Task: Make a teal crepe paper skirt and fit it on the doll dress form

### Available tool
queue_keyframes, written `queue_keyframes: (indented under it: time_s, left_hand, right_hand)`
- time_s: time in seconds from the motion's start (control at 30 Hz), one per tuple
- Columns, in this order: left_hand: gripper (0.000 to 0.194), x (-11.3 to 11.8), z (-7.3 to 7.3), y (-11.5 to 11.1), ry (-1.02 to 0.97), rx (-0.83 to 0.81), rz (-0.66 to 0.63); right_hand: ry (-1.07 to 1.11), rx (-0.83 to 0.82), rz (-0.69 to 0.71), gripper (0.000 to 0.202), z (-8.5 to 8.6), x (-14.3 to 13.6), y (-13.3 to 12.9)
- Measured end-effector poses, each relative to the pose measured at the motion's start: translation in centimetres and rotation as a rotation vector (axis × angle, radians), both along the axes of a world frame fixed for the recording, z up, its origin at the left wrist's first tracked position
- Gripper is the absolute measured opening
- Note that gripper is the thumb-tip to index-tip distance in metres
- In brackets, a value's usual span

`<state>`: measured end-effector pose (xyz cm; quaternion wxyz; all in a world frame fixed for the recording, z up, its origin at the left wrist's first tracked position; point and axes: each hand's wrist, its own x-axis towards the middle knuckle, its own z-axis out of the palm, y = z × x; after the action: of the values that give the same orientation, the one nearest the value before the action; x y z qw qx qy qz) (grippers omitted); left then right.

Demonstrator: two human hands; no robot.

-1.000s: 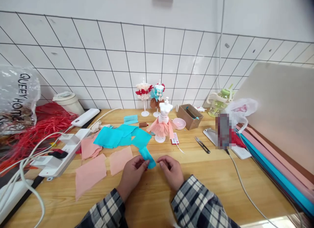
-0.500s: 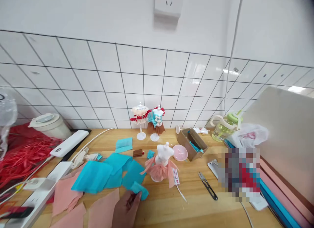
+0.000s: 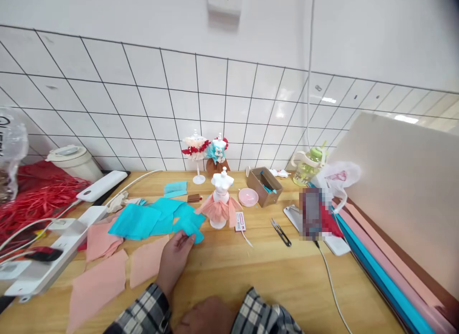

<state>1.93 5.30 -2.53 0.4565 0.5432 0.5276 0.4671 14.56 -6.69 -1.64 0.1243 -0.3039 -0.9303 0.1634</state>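
Observation:
My left hand (image 3: 176,257) pinches the edge of a small piece of turquoise crepe paper (image 3: 195,234). More turquoise crepe sheets (image 3: 138,221) lie overlapping to its left. My right hand (image 3: 207,317) is low at the bottom edge; only its rounded back shows, and its fingers are hidden. Just beyond the left hand stands a small white dress-form mannequin (image 3: 222,182) with a peach crepe skirt (image 3: 219,209) around its waist. Peach crepe sheets (image 3: 98,286) lie at the left near my forearm.
Two dressed mannequins, one with red trim (image 3: 196,150) and one in turquoise (image 3: 217,152), stand by the wall. Right of centre are a pink dish (image 3: 248,197), a cardboard box (image 3: 263,193) and thread snips (image 3: 281,232). A power strip (image 3: 60,252) lies left; rolled paper (image 3: 387,257) lies right.
The camera view has shifted, so more of the table's near side shows. Both plaid sleeves and my right hand have come into view. My left hand still holds the turquoise crepe paper.

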Motion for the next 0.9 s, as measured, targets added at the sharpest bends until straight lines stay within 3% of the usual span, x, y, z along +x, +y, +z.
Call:
queue_keyframes:
  time_s: [0.07,0.3,0.63,0.9]
  left_hand:
    - [0.028,0.2,0.0,-0.1,0.066,0.026,-0.003]
    - [0.028,0.6,0.8,0.1,0.114,0.015,-0.046]
    - [0.030,0.6,1.7,-0.1,0.072,0.007,-0.146]
    - [0.031,0.4,0.5,0.5,0.014,0.046,-0.229]
  right_hand:
    - [-0.087,0.009,-0.049,0.023,-0.3,-0.6,-0.5]
    - [-0.066,0.026,-0.134,0.036,0.1,-0.8,-0.8]
    - [-0.152,0.040,-0.125,0.037,-0.2,-1.0,-0.6]
    - [-0.117,0.127,-0.152,0.034,-1.4,-1.0,-1.1]
